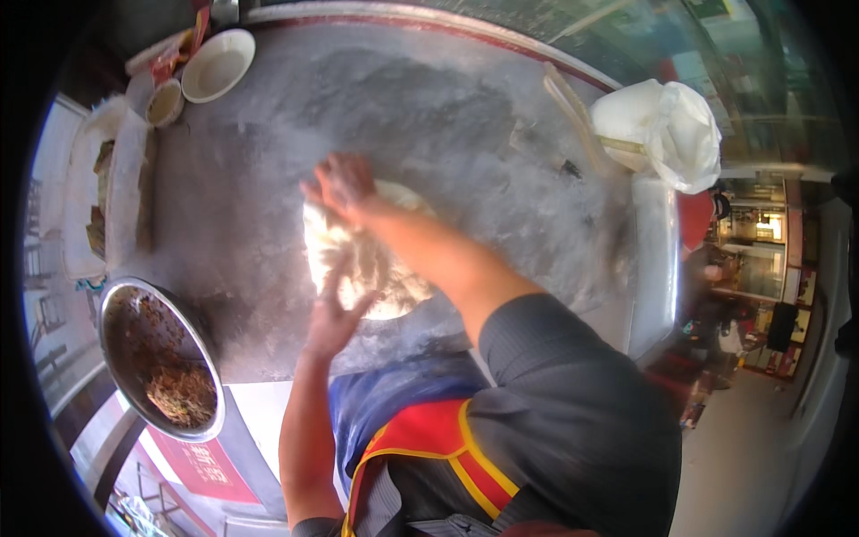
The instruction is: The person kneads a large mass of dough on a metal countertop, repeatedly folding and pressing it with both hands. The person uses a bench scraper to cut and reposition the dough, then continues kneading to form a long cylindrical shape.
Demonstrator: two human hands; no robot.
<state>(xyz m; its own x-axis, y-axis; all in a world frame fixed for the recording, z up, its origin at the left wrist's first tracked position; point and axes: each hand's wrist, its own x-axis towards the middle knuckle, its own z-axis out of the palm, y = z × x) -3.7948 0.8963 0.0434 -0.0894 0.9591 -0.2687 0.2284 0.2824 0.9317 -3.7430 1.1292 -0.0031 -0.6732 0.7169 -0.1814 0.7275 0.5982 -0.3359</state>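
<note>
A pale, soft mass of dough (376,268) lies on the grey worktop (228,201), right in front of me. My left hand (339,309) is at its near left side, fingers spread and pointing away from me over the dough. Across the dough reaches my right arm, and my right hand (345,184) is at the far left edge with bent fingers. Motion blur hides whether those fingers grip the dough or only press on it. White flour is smeared over much of the worktop around it.
To the left stands a metal bowl (161,302) with brown shredded food (184,396) inside. A white basin (218,67) and a smaller bowl (165,104) are at the far left. A rolling pin-like stick (570,107) lies far right, beside a white plastic sack (651,127).
</note>
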